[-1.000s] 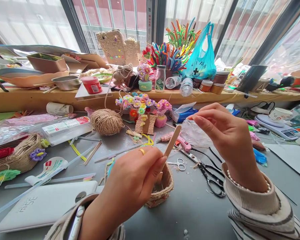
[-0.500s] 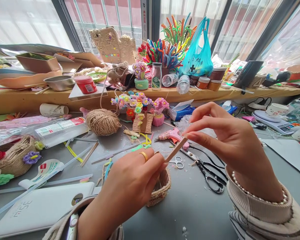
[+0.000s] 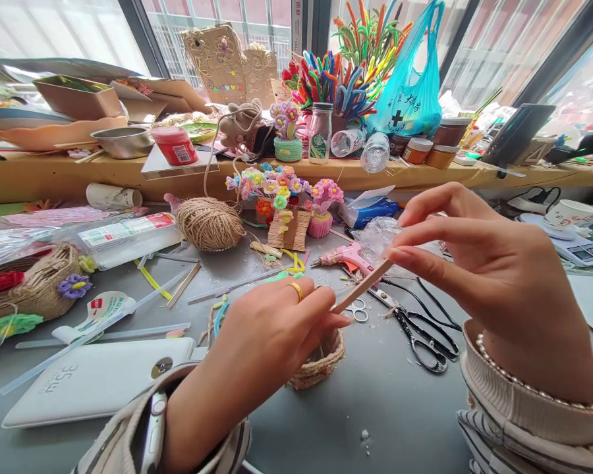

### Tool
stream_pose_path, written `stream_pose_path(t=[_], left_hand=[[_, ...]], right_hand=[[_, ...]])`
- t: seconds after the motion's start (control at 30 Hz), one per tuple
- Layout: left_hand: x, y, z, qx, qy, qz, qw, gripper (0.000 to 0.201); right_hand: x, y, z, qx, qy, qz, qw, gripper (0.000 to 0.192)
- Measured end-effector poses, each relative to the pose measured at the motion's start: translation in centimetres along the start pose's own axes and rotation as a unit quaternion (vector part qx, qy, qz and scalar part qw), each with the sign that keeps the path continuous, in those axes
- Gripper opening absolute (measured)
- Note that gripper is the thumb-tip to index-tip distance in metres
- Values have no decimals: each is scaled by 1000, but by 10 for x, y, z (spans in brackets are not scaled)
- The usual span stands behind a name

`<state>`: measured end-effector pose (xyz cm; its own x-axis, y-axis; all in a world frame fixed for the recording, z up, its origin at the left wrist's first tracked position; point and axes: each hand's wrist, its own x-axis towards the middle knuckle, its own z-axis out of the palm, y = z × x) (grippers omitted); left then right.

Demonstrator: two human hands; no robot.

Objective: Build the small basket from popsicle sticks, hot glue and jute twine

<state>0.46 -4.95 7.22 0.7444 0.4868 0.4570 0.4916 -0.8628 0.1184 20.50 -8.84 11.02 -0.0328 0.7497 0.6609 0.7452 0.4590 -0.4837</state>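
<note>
A thin wooden craft stick (image 3: 362, 288) is held at both ends above the grey table (image 3: 375, 408). My left hand (image 3: 271, 342), with a gold ring, pinches its lower end. My right hand (image 3: 489, 276) pinches its upper end between thumb and fingertips. Under my left hand sits a small jute-wrapped basket (image 3: 321, 362), partly hidden by the fingers. The stick slants up to the right, just over the small scissors (image 3: 358, 311).
Black scissors (image 3: 425, 339) and a pink glue gun (image 3: 348, 255) lie right of the basket. A twine ball (image 3: 210, 224), pipe-cleaner flower pots (image 3: 281, 207), glue sticks (image 3: 128, 237), a white tablet (image 3: 93, 382) and a woven basket (image 3: 34, 289) crowd the left. A cluttered wooden shelf (image 3: 54, 178) runs behind.
The stick has tilted from near upright to a low slant. My right hand came down and took hold of its upper end. The camera shifted slightly.
</note>
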Motion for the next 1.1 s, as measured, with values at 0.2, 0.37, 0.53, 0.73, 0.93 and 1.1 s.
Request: stream_pose_path(t=[0.2,0.37,0.53,0.73,0.93,1.1], left_hand=[[-5,-8,-5,23,27,-47,998,31],[-7,-13,-10,60,46,-88,993,33],[-3,-10,-11,71,32,-98,992,32],[-4,-9,-11,77,31,-97,992,29],[-3,-9,-12,85,26,-97,991,27],[-2,-9,-11,85,24,-89,992,27]], right_hand=[[0,0,0,-40,9,-3,999,9],[0,0,5,-65,-27,-28,997,6],[-1,-1,8,-80,-62,-42,994,4],[0,-2,12,-104,-98,-60,988,7],[1,-3,18,-102,-134,-71,983,9],[0,-5,21,-113,-147,-84,979,10]])
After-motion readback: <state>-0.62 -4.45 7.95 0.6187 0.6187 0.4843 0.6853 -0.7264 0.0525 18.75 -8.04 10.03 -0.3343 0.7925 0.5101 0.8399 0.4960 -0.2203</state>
